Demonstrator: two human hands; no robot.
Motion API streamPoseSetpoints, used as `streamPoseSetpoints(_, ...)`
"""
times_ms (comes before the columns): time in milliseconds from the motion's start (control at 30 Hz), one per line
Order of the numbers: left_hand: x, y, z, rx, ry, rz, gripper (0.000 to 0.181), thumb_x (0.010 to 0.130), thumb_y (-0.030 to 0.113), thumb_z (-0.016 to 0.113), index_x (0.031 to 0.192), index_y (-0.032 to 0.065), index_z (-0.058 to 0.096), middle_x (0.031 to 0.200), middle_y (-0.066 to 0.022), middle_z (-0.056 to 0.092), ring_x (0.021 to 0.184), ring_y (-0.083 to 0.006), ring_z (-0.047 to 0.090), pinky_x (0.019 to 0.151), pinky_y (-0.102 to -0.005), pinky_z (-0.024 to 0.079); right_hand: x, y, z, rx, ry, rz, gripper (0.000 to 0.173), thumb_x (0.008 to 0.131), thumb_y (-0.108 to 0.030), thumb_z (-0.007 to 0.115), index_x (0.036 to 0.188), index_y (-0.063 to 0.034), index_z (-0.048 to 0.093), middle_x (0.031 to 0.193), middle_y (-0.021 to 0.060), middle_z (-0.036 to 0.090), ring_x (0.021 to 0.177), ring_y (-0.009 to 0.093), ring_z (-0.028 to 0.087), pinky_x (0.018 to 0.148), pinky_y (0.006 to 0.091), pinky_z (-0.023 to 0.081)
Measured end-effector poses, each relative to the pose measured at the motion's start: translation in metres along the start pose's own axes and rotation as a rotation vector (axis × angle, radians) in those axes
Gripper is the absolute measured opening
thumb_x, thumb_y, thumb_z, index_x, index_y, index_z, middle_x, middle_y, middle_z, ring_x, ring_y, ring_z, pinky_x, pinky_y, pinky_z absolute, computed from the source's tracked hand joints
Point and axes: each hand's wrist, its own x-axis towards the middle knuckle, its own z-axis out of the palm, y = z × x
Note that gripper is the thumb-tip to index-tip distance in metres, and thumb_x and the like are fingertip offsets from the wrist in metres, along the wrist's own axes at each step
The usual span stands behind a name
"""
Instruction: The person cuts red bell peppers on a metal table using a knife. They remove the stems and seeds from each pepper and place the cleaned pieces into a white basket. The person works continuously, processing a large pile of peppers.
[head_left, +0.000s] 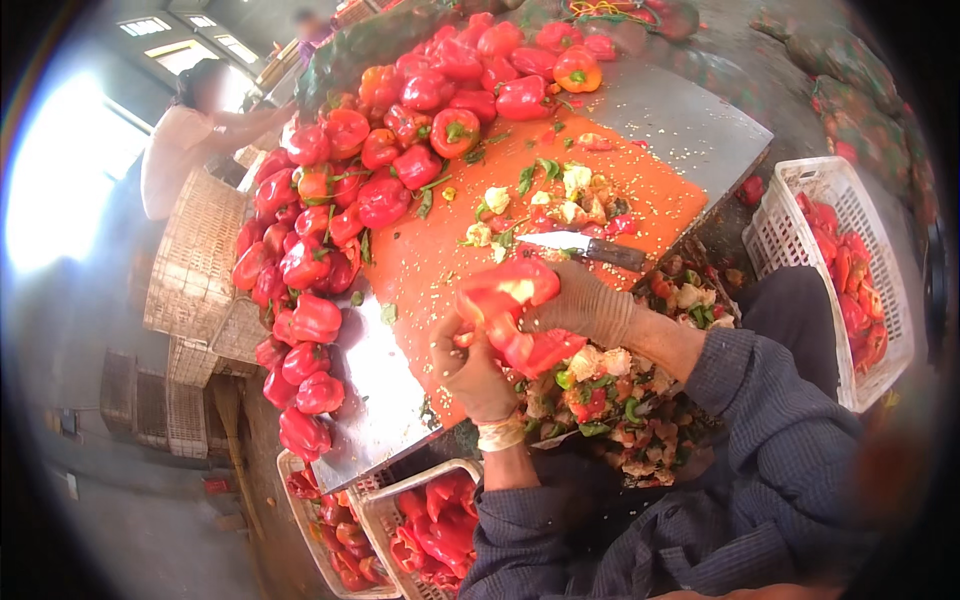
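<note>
Both gloved hands hold one opened red bell pepper (510, 292) above the near edge of an orange cutting mat (420, 277). My left hand (476, 375) grips its lower left side, and my right hand (581, 300) its right side. The pepper's pale inner wall shows. Just beyond the right hand, a knife (611, 252) with a dark handle lies on the mat, blade to the left. Past the knife sit cut pepper cores (577, 184), seeds and green leaf bits. A heap of whole red bell peppers (382, 191) covers the far and left sides of the table.
Below the table edge is a mass of pepper scraps (630, 405). White plastic crates (784, 225) with cut peppers stand at the right and at the lower left (375, 517). Stacked crates (196, 255) and a broom (236, 450) are at left, near another person (180, 142).
</note>
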Motion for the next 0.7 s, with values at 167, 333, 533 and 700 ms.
streamPoseSetpoints(167,0.012,-0.001,-0.010,-0.531,-0.039,-0.043,0.031,0.096,0.009,0.050,0.125,-0.0026,0.050,0.110,-0.0093,0.058,0.095,-0.0167,0.059,0.083,-0.0298,0.051,0.008,-0.023,0.003,0.040,0.359,-0.170,0.044,0.069,-0.025,0.079,0.104,-0.0030,0.062,0.094,0.0115,0.066,0.089,0.022,0.064,0.077,0.0360,0.051)
streamPoseSetpoints(333,0.004,-0.010,-0.001,-0.322,-0.165,-0.323,0.042,0.099,0.023,0.050,0.131,-0.0045,0.044,0.101,-0.0140,0.062,0.088,-0.0242,0.066,0.068,-0.0346,0.057,0.022,0.022,0.000,-0.605,0.206,-0.088,0.035,0.071,-0.031,0.074,0.087,-0.0038,0.058,0.080,0.0155,0.059,0.078,0.032,0.063,0.068,0.0412,0.051)
streamPoseSetpoints(533,0.010,-0.013,0.000,-0.140,-0.093,-0.146,0.036,0.097,0.016,0.053,0.126,-0.0040,0.051,0.113,-0.0137,0.059,0.096,-0.0218,0.063,0.074,-0.0319,0.054,-0.012,-0.028,-0.090,-0.474,0.390,-0.133,0.037,0.073,-0.030,0.073,0.099,-0.0068,0.063,0.089,0.0182,0.064,0.086,0.036,0.063,0.076,0.0439,0.051)
streamPoseSetpoints(700,0.008,-0.021,-0.007,0.157,-0.011,-0.091,0.033,0.094,0.007,0.054,0.125,-0.0047,0.053,0.112,-0.0120,0.059,0.095,-0.0181,0.059,0.082,-0.0304,0.050,-0.113,-0.012,-0.243,-1.088,0.620,-0.275,0.037,0.076,-0.016,0.074,0.109,-0.0072,0.061,0.117,0.0127,0.059,0.109,0.029,0.058,0.090,0.0389,0.049)
